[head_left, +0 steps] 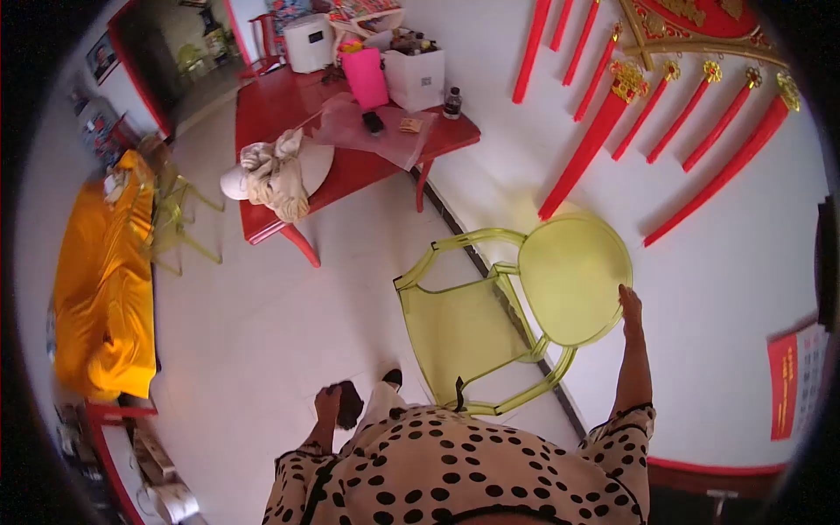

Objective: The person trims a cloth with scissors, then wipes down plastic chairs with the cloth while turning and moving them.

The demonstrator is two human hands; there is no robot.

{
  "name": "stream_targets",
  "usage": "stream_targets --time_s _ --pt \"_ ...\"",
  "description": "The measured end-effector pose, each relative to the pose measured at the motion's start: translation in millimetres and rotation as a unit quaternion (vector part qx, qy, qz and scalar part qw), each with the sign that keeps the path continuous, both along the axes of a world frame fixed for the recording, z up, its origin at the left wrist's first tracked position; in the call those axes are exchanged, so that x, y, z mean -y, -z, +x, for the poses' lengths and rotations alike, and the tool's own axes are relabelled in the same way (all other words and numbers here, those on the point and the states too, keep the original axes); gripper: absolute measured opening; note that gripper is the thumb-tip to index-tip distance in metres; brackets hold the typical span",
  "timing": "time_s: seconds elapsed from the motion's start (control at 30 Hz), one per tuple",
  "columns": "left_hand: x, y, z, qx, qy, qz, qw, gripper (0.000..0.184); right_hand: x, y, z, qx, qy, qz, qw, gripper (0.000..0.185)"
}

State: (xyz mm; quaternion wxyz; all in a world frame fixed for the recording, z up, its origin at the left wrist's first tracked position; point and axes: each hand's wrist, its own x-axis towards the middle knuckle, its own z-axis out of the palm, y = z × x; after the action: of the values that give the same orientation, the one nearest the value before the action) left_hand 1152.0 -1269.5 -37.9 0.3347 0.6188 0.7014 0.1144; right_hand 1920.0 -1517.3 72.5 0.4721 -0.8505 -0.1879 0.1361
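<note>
A see-through yellow-green armchair [457, 322] with a round backrest stands in front of me, close to the white wall. At the right edge of its backrest is my right hand [630, 304], fingers closed around the rim. My left hand [328, 404] hangs low at my left side, away from the chair, closed on a bunched dark cloth [349, 405]. A small black strip [460, 394] shows at the chair's near armrest.
A red table [350, 182] holds a hat [317, 164], cream cloth, a pink bag [363, 79], a white box [415, 80] and a bottle [452, 103]. Orange cloth [105, 289] covers something at left, beside another yellow-green chair [182, 219]. Red tassels [586, 149] hang on the wall.
</note>
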Motion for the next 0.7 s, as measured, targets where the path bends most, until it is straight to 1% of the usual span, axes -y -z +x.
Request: stream_targets --time_s 0.03,0.07,0.1,0.13,0.17,0.23,0.3,0.33,0.4,0.43,0.47,0.5,0.53,0.57,0.6,0.63,0.67,0.7 --pt "24 49 -25 -0.027 -0.006 0.011 1.000 0.045 -18 -35 -28 -0.081 0.043 -0.019 0.996 0.049" --pt "50 92 -48 0.101 -0.081 -0.055 0.990 0.045 -23 -50 -38 -0.108 0.036 0.023 0.993 0.047" --pt "78 27 -30 -0.002 -0.060 -0.068 0.996 0.046 -24 -57 -46 -0.136 0.031 0.064 0.988 0.044" --pt "103 9 -28 -0.005 -0.090 -0.060 0.994 0.044 -25 -62 -49 -0.160 0.019 0.085 0.983 0.044" --pt "126 60 -60 -0.011 -0.060 -0.039 0.997 0.043 -25 -66 -52 -0.184 0.009 0.104 0.977 0.044" --pt "172 49 -64 0.058 -0.216 -0.098 0.970 0.043 -23 -62 -51 -0.204 -0.009 0.124 0.971 0.042" --pt "222 126 -113 -0.004 -0.162 -0.008 0.987 0.041 -21 -59 -44 -0.191 -0.029 0.132 0.972 0.039" --pt "238 129 -108 -0.034 -0.153 -0.024 0.987 0.040 -19 -57 -36 -0.162 -0.039 0.117 0.979 0.038" --pt "262 112 -101 -0.093 -0.139 -0.053 0.985 0.039 -14 -51 -24 -0.102 -0.065 0.091 0.988 0.034" --pt "277 97 -101 -0.122 -0.140 -0.069 0.980 0.039 -14 -50 -26 -0.105 -0.074 0.122 0.984 0.034" --pt "266 6 -52 -0.102 -0.211 -0.100 0.967 0.039 -16 -60 -38 -0.111 -0.087 0.152 0.978 0.033" --pt "277 39 -68 -0.019 -0.194 -0.120 0.973 0.042 -16 -70 -48 -0.111 -0.107 0.167 0.974 0.027" --pt "269 1 -41 -0.081 -0.202 -0.106 0.970 0.043 -17 -84 -59 -0.114 -0.127 0.180 0.969 0.021" --pt "269 1 -45 -0.058 -0.185 -0.086 0.977 0.043 -23 -112 -87 -0.115 -0.149 0.204 0.961 0.036" --pt "269 7 -46 0.023 -0.231 -0.065 0.971 0.043 -26 -127 -107 -0.117 -0.142 0.198 0.963 0.051" --pt "267 13 -49 0.014 -0.201 -0.050 0.978 0.044 -32 -144 -128 -0.101 -0.177 0.199 0.959 0.053" --pt "256 -31 -33 -0.014 -0.217 -0.059 0.974 0.043 -35 -164 -152 -0.083 -0.206 0.200 0.954 0.055" --pt "256 -35 -35 -0.001 -0.215 -0.038 0.976 0.043 -38 -177 -173 -0.063 -0.230 0.204 0.949 0.057"
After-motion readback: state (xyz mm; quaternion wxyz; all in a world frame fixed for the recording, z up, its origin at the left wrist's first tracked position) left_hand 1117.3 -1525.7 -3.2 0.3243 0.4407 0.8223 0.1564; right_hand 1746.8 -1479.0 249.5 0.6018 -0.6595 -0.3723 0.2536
